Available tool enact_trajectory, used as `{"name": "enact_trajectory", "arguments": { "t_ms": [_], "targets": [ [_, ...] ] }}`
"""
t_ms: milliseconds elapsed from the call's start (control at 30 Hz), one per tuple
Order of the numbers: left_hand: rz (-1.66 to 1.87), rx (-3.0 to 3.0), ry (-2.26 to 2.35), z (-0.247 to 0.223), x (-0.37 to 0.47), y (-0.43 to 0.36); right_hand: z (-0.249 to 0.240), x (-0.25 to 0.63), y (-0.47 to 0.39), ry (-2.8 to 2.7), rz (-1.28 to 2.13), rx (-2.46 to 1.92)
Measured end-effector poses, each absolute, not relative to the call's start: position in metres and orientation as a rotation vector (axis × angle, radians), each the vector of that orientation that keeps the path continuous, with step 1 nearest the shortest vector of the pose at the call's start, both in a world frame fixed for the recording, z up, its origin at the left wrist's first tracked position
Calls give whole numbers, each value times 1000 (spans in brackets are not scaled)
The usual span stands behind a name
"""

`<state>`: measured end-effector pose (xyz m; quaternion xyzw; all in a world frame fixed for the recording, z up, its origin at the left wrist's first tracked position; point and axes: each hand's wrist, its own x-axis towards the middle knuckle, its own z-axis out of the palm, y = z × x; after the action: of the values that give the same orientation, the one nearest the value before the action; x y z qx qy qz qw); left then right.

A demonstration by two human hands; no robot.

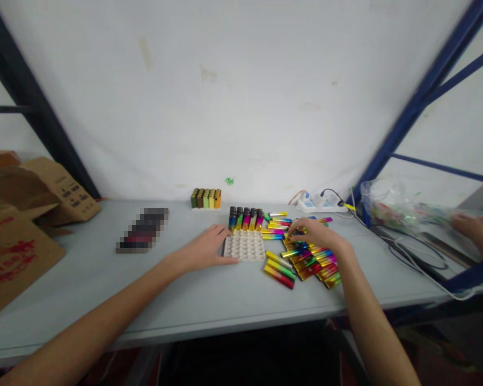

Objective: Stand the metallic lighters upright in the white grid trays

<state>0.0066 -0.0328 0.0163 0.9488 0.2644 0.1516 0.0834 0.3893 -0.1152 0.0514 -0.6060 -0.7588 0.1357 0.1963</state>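
Observation:
My left hand (203, 249) lies at the left side of a white tray (244, 252) with rows of round holes. Its thumb runs along the near edge and the fingers reach to the far left corner, so the tray sits in its grasp. Shiny rainbow lighters (246, 220) with black tops stand upright in the tray's far rows. My right hand (316, 233) is curled down over a loose pile of metallic rainbow lighters (306, 262) to the right of the tray. Its fingertips are bent together among them, and what they pinch is too small to make out.
Behind stands a block of green and yellow lighters (206, 198). A power strip (320, 202) with cables lies against the wall. Cardboard boxes (20, 246) fill the left, beside a blurred dark object (143, 230). Past the blue frame (406, 107), another person's hands (470, 225) are at a plastic bag (402, 201).

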Motion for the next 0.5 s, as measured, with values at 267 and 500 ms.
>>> {"name": "enact_trajectory", "arguments": {
  "t_ms": [267, 500],
  "targets": [
    [447, 2826, 791, 21, 6, -35, 49, 384, -113, -1955, 285, -1676],
    [451, 2839, 780, 20, 6, -34, 64, 368, -113, -1766, 99, -1535]
  ]
}}
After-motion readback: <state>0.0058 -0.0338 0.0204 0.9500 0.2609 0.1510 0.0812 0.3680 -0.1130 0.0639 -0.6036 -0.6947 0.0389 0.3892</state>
